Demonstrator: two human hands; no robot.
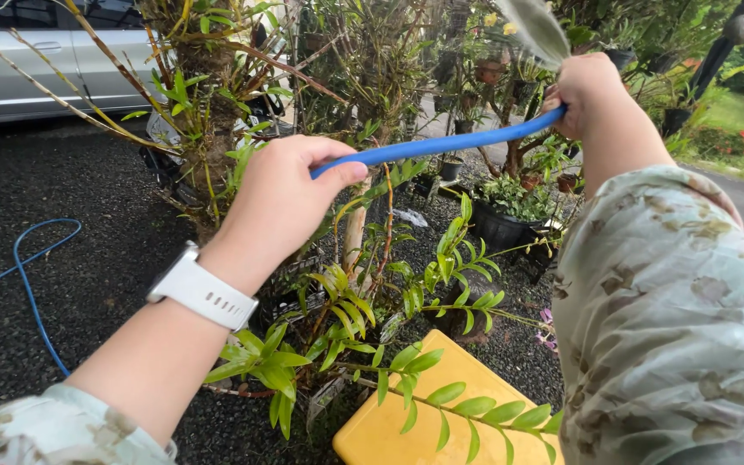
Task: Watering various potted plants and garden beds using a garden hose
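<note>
My left hand [282, 202], with a white watch [202, 290] on the wrist, grips a blue hose [441, 144] stretched across the middle of the view. My right hand [583, 86] holds the hose's far end up high at the upper right, and a fan of water [534, 26] sprays upward from it. Both arms wear a pale patterned sleeve. Below the hose stand green leafy potted plants [441, 258].
More of the blue hose [32, 293] loops over dark gravel at the left. A silver car [36, 60] is parked at the upper left. A yellow box [406, 422] sits at the bottom centre. Black pots [497, 228] and tall dry-stemmed plants [204, 103] crowd the middle.
</note>
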